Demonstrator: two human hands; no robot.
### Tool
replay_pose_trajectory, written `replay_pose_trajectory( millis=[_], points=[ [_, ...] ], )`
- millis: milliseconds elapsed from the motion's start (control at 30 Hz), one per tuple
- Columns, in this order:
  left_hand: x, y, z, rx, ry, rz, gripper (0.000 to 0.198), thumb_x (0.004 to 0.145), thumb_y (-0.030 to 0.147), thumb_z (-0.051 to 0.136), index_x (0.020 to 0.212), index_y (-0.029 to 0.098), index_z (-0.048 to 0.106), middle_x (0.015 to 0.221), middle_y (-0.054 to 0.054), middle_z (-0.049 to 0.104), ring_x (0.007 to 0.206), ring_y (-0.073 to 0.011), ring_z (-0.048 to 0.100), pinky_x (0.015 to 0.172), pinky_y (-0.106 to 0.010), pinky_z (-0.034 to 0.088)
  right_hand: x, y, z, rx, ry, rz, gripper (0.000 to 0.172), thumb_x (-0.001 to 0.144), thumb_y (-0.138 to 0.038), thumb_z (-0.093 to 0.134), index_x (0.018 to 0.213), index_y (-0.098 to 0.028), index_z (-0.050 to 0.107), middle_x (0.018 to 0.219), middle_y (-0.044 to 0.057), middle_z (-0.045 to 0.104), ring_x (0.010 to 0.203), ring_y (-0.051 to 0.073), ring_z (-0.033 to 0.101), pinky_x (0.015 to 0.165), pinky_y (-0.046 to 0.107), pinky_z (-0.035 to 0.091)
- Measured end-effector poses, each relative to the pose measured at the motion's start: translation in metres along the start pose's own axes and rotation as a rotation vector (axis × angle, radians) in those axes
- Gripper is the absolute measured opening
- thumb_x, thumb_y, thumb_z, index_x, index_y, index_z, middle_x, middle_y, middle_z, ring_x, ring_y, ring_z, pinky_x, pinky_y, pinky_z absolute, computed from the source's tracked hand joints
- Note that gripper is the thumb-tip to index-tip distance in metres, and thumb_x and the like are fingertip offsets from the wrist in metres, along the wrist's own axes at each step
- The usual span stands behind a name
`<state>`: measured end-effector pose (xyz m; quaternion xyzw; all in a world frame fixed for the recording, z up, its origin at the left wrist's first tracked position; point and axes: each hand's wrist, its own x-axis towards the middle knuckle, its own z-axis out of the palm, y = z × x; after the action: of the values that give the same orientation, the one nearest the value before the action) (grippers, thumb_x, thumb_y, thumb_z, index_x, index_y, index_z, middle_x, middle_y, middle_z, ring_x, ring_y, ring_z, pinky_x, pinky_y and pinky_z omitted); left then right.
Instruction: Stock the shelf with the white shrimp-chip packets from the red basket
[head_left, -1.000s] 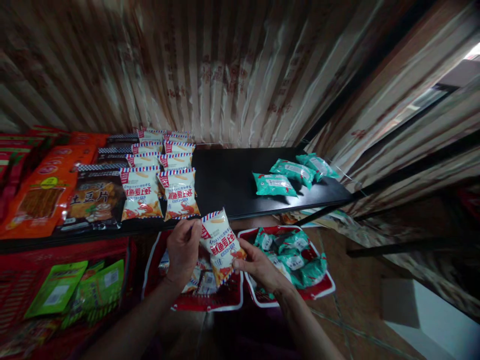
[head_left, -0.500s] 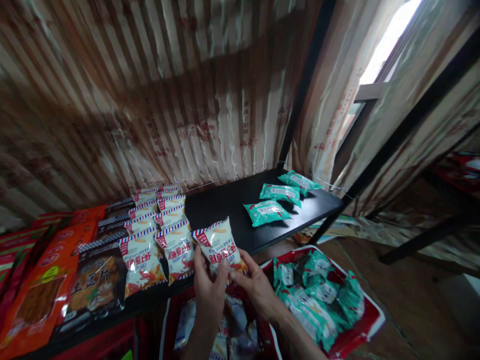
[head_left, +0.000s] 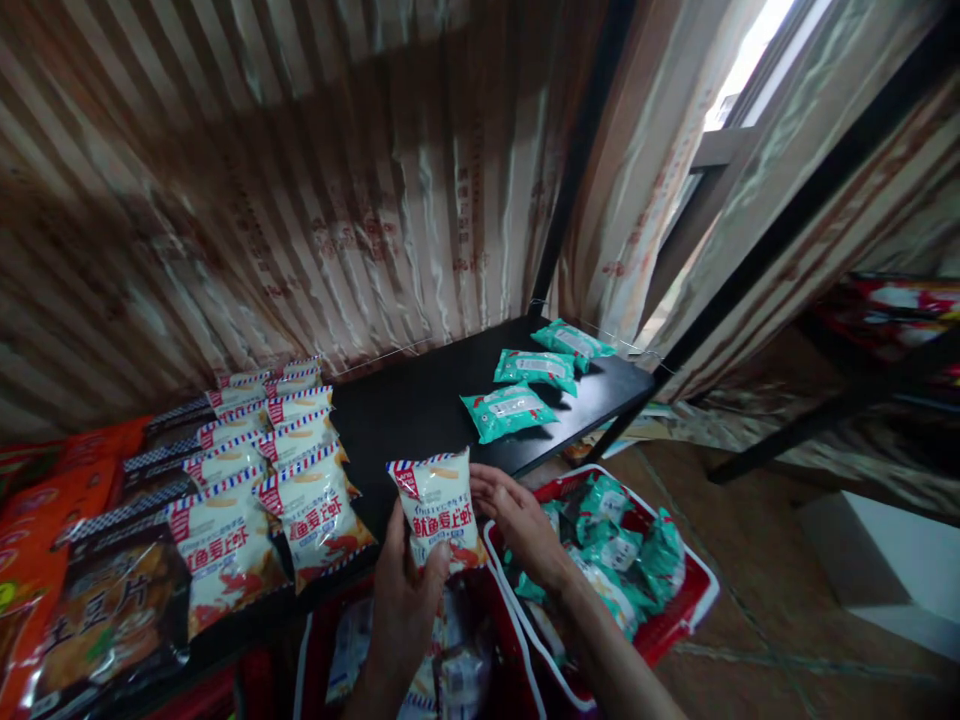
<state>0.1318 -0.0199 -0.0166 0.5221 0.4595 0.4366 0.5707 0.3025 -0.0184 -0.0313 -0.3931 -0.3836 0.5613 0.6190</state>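
A white snack bag [head_left: 442,508] with a blue-and-red striped top edge and red lettering stands upright in my left hand [head_left: 403,595], thumb across its front. My right hand [head_left: 525,525] is beside the bag's right edge, fingers stretched out and gripping nothing; whether the fingertips touch the bag I cannot tell. Left of the held bag, matching snack bags [head_left: 315,515] stand in two rows on the black shelf [head_left: 405,400]. Below my hands, a red basket [head_left: 514,640] with a white rim holds more bags, partly hidden by my left arm.
Three green packets [head_left: 510,412] lie on the shelf's right part. A second red basket [head_left: 701,590] with several green packets stands on the floor at the right. Dark potato-slice bags [head_left: 112,600] and orange bags [head_left: 45,530] fill the left. A curtain [head_left: 360,200] hangs behind.
My right hand has let go of the snack bag's lower right corner and moved up along its side. The bag is more upright in my left hand. The view has shifted right.
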Motion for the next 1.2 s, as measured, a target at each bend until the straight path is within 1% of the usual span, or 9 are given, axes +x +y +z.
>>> replay_pose_trajectory(
  millis=[100,167,300,433,567,733,867,1033,1200],
  points=[
    [-0.008,-0.009,0.003,0.05,-0.075,-0.065,0.069,0.079,0.036,0.057,0.14,0.017,0.032,0.137,-0.012,0.051,0.119,-0.0239,0.054,0.093,-0.031,0.049,0.002,-0.005,-0.004,0.011,0.05,0.025,0.054,0.076,-0.058,0.062,0.115,-0.021,0.061,0.104,0.011,0.07,0.092,0.024,0.065,0.085,0.038,0.046],
    [-0.012,-0.019,0.006,0.067,-0.103,-0.076,0.069,0.079,0.034,0.057,0.14,0.016,0.031,0.138,-0.013,0.049,0.12,-0.0235,0.053,0.091,-0.031,0.049,0.002,-0.009,-0.002,0.012,0.077,0.086,0.05,0.074,-0.053,0.067,0.113,-0.022,0.063,0.099,0.008,0.071,0.084,0.021,0.066,0.077,0.035,0.048],
    [-0.016,-0.036,0.013,0.153,-0.052,-0.037,0.065,0.076,0.033,0.059,0.135,0.016,0.039,0.133,-0.014,0.054,0.118,-0.024,0.055,0.091,-0.032,0.049,0.005,-0.011,0.001,0.008,0.171,0.144,0.034,0.069,-0.047,0.074,0.087,-0.018,0.071,0.077,0.004,0.072,0.065,0.015,0.064,0.061,0.025,0.046],
    [-0.014,-0.043,0.013,0.113,-0.034,-0.041,0.062,0.072,0.029,0.063,0.131,0.017,0.044,0.128,-0.012,0.059,0.114,-0.0242,0.058,0.095,-0.034,0.047,0.01,-0.008,-0.001,0.044,0.298,0.173,0.034,0.059,-0.047,0.08,0.067,-0.016,0.069,0.056,-0.001,0.066,0.047,0.01,0.055,0.05,0.022,0.04],
    [-0.013,-0.042,0.011,0.054,0.031,-0.123,0.057,0.069,0.031,0.066,0.122,0.018,0.052,0.123,-0.011,0.062,0.109,-0.0248,0.061,0.088,-0.033,0.052,0.016,-0.007,-0.004,0.146,0.42,0.166,0.033,0.055,-0.045,0.083,0.061,-0.017,0.068,0.052,-0.002,0.065,0.046,0.011,0.055,0.05,0.024,0.04],
    [-0.014,-0.04,0.01,0.048,0.099,-0.222,0.049,0.073,0.043,0.064,0.114,0.017,0.059,0.111,-0.011,0.068,0.099,-0.024,0.066,0.083,-0.033,0.054,0.019,-0.007,-0.005,0.215,0.507,0.124,0.03,0.054,-0.043,0.084,0.061,-0.017,0.068,0.051,-0.001,0.066,0.046,0.013,0.056,0.05,0.026,0.042],
    [-0.015,-0.035,0.006,0.076,0.078,-0.15,0.044,0.079,0.049,0.056,0.109,0.019,0.065,0.105,-0.009,0.071,0.1,-0.0244,0.065,0.082,-0.033,0.054,0.018,-0.006,-0.003,0.226,0.551,0.104,0.029,0.055,-0.041,0.084,0.06,-0.017,0.068,0.052,-0.001,0.067,0.045,0.012,0.056,0.047,0.024,0.041],
    [-0.017,-0.031,0.0,0.126,-0.039,-0.136,0.05,0.081,0.056,0.05,0.109,0.019,0.068,0.095,-0.008,0.074,0.075,-0.0237,0.07,0.069,-0.033,0.056,0.016,-0.008,0.002,0.25,0.575,0.069,0.029,0.054,-0.04,0.084,0.059,-0.017,0.067,0.052,-0.001,0.067,0.044,0.011,0.055,0.048,0.024,0.042],
    [-0.025,-0.028,-0.001,0.14,0.045,-0.124,0.053,0.079,0.059,0.051,0.11,0.019,0.068,0.085,-0.008,0.075,0.063,-0.0219,0.069,0.061,-0.031,0.055,0.015,-0.008,0.009,0.284,0.6,0.071,0.03,0.051,-0.038,0.086,0.056,-0.017,0.065,0.048,-0.002,0.064,0.043,0.012,0.054,0.046,0.024,0.039]
  ],
)
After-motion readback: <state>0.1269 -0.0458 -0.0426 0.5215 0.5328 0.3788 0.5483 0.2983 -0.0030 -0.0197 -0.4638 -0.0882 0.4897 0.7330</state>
